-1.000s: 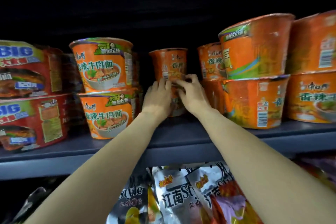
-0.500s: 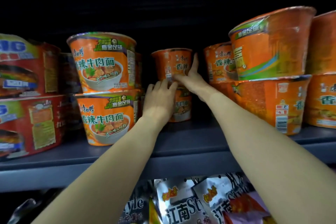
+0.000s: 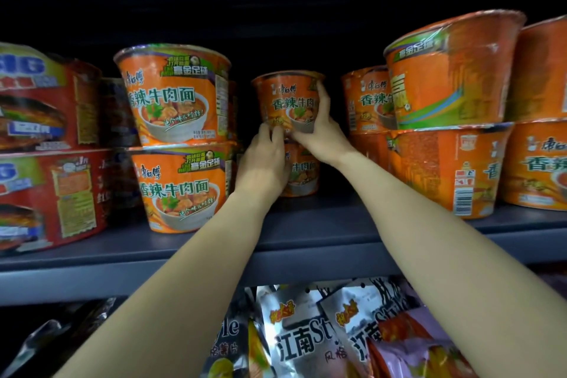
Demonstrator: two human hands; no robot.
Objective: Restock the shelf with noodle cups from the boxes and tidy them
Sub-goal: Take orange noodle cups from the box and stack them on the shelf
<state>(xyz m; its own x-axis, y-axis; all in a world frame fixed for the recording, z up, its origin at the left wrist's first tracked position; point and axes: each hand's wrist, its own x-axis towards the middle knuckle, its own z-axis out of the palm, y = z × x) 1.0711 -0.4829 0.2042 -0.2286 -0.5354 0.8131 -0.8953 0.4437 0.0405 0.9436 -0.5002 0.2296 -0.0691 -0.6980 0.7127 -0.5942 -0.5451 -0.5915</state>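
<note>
Front orange beef noodle bowls [image 3: 178, 138] stand stacked on the grey shelf [image 3: 306, 224], while deeper in, the left hand [image 3: 264, 159] and right hand [image 3: 322, 129] clasp the rear top bowl [image 3: 285, 101], restocking apparently advanced, facing unfinished.

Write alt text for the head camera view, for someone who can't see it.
Both hands, left hand and right hand, hold the top orange noodle cup of a two-high stack set back on a grey shelf, between taller-looking stacks of the same cups.

red BIG noodle boxes [image 3: 46, 144] stacked left | silver snack bags [image 3: 306, 334] below
</note>
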